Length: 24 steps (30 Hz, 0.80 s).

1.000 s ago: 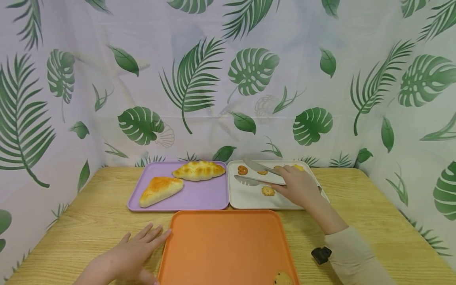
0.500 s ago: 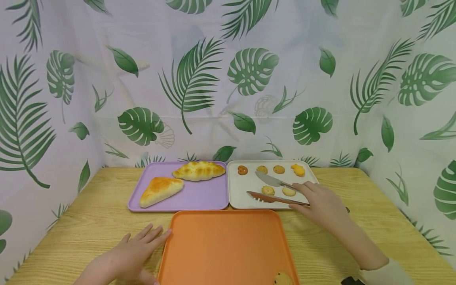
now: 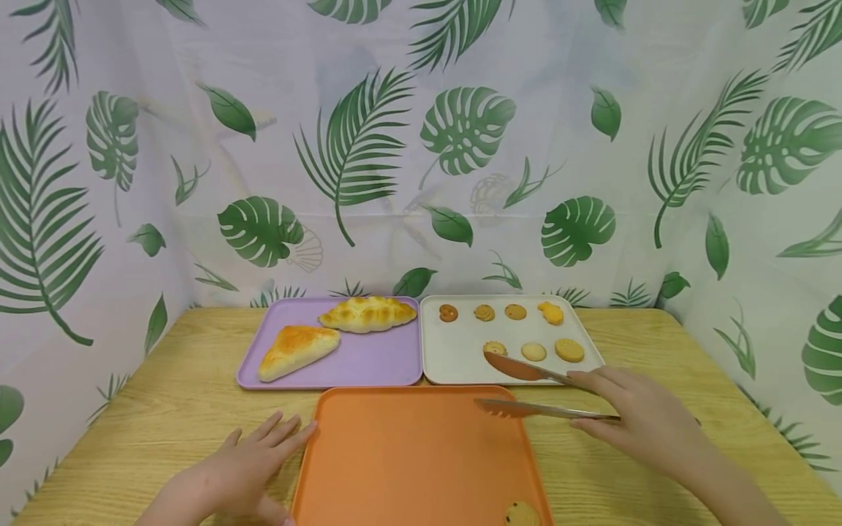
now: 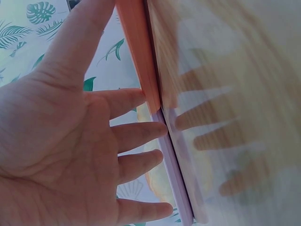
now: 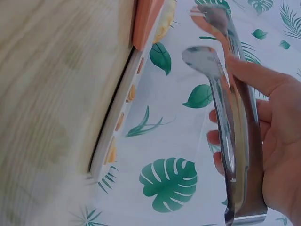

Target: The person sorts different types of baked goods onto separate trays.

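My right hand (image 3: 647,420) holds a pair of metal tongs (image 5: 247,141), thumb on one arm and fingers round the other. The tongs' tips are spread with nothing between them, above the top right of the orange tray (image 3: 408,453) and the front of the white tray (image 3: 460,369). My left hand (image 3: 246,464) has its fingers spread, and a fingertip touches the left rim of the orange tray. In the left wrist view the palm (image 4: 61,141) shows, holding nothing. One cookie with dark specks (image 3: 522,513) lies in the orange tray's near right corner.
Several cookies sit in two rows on the white tray, among them a round one (image 3: 569,350) and a yellow shaped one (image 3: 550,313). A purple tray (image 3: 368,365) at the back left bears a triangular bread (image 3: 299,351) and a braided bread (image 3: 368,314). Leaf-patterned cloth surrounds the wooden table (image 3: 658,351).
My right hand has drawn the tongs from over the white tray toward me and to the right, uncovering the cookies there. The tongs' tips have spread wider. My left hand has stayed put.
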Each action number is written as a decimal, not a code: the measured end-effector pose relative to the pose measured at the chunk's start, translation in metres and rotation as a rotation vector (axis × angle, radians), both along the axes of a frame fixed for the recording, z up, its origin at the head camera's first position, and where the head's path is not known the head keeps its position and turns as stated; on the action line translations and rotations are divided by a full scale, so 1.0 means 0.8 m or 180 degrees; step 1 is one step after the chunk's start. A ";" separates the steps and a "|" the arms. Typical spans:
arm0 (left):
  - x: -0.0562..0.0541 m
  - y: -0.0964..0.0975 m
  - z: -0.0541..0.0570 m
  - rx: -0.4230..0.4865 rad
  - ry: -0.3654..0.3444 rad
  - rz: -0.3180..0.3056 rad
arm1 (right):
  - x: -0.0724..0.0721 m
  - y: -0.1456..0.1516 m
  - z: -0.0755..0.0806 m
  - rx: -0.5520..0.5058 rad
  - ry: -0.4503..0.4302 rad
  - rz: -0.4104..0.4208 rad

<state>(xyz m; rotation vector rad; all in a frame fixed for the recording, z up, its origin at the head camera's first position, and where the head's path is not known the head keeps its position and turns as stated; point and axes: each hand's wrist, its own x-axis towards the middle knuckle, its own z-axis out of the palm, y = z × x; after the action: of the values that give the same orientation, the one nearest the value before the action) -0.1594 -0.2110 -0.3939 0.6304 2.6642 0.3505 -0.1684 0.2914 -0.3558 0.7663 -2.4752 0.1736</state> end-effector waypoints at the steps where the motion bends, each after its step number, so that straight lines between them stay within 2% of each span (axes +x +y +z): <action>1: 0.000 0.000 0.000 0.0001 -0.0003 0.0006 | 0.003 0.002 0.001 -0.0008 0.0001 0.0046; 7: 0.000 0.002 -0.001 -0.0016 0.0032 -0.0006 | 0.016 0.012 0.007 -0.0022 -0.0228 0.0150; 12: -0.001 0.002 -0.002 -0.0040 -0.0006 -0.0010 | 0.019 0.019 0.012 -0.0044 -0.0411 0.0281; 19: 0.000 0.001 -0.003 -0.0022 -0.0012 0.0013 | 0.014 0.031 0.010 -0.0145 -0.0590 0.0676; 24: 0.000 0.002 -0.004 -0.0030 -0.0008 0.0031 | 0.007 0.040 0.006 -0.0230 -0.0821 0.1115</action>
<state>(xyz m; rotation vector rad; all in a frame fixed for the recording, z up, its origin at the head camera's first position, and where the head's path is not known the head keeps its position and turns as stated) -0.1592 -0.2095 -0.3970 0.6141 2.6656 0.3412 -0.1624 0.3235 -0.3507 1.2077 -2.5323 0.5153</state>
